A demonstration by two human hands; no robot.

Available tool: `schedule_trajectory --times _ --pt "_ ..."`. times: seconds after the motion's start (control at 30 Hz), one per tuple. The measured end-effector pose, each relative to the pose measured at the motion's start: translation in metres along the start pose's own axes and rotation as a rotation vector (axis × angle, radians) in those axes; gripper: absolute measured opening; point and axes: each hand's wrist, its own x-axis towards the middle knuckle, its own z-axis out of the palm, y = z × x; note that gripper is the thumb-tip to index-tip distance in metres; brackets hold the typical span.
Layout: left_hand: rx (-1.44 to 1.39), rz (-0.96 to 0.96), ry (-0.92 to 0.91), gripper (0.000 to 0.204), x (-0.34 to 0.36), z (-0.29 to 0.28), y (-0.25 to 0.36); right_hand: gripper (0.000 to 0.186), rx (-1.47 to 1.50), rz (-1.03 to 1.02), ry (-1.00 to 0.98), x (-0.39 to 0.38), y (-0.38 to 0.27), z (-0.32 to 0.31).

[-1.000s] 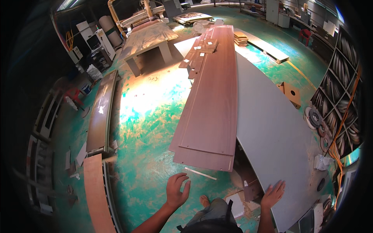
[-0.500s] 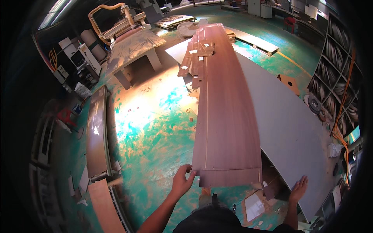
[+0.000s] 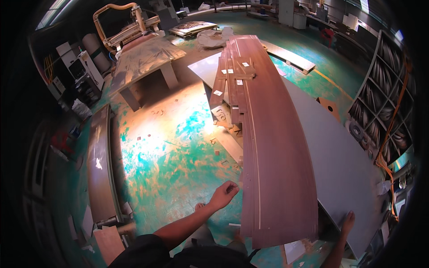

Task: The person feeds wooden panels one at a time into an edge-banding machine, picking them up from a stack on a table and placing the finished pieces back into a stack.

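A long brown wood-grain panel (image 3: 281,156) stretches away from me, with narrow strips along its left side. Just left of its near part is my left hand (image 3: 225,194), its fingers curled toward the thumb. I see nothing in it, and a small gap separates it from the panel edge. My right hand (image 3: 347,222) rests against the large grey board (image 3: 344,161) at the right, fingers straight and close together. Short brown boards (image 3: 239,73) with white labels lie piled on the panel's far left part.
A dusty worktable (image 3: 147,60) stands far left, with a machine behind it. A long narrow panel stack (image 3: 100,163) lies at left. Offcuts (image 3: 228,145) are on the green floor (image 3: 178,178) beside the panel. A pallet (image 3: 290,58) and a black rack (image 3: 382,98) are at right.
My left hand has come off the panel's near left edge and curled. The crosswise line near the panel's end no longer shows. My view has shifted, and the panel appears closer and further right.
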Motion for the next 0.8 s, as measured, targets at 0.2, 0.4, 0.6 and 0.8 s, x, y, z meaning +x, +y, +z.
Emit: schedule_trajectory --times 0.2,0.4,0.6,0.8 --pt "-0.440 -0.112 -0.045 0.024 0.074 -0.126 -0.045 0.051 0.041 -0.031 0.240 -0.054 -0.180 0.017" --pt "-0.486 -0.238 0.013 0.026 0.138 -0.273 -0.046 0.045 0.312 0.028 0.179 -0.081 -0.357 0.088" --pt "-0.606 -0.258 0.074 0.020 0.249 -0.345 -0.041 0.038 0.406 -0.068 0.020 -0.048 -0.553 0.188" --pt "-0.643 -0.324 0.061 0.033 0.401 -0.364 -0.031 0.042 0.574 -0.179 -0.081 0.048 -0.703 0.326"
